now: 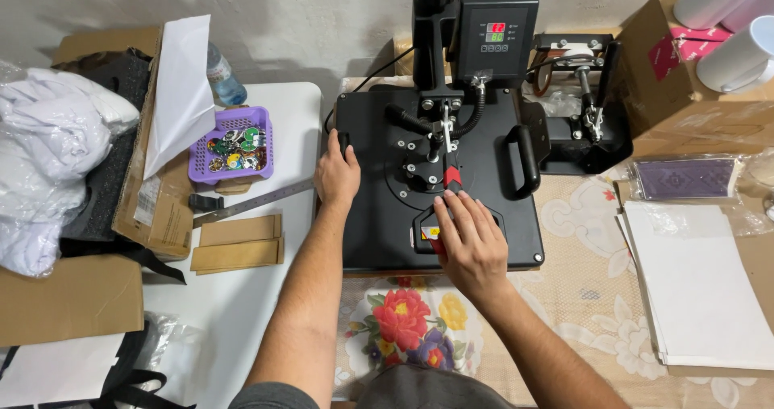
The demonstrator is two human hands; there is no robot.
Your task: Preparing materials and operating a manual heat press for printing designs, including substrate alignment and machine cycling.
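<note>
A black heat press (387, 240) sits in front of me with its flat top plate closed down. Its red-and-black handle (450, 179) runs toward me down the middle. My right hand (469, 244) lies over the near end of that handle, fingers curled on it. My left hand (336, 175) grips the left edge of the plate. The press's control box (494, 30) with a small lit display stands at the back.
A purple basket of round badges (232, 145), a metal ruler (254, 203) and brown cardboard pieces (238, 244) lie left. A cardboard box (153, 215) and white fabric (44, 159) are far left. A stack of white sheets (697, 284) lies right; white mugs (730, 22) at back right.
</note>
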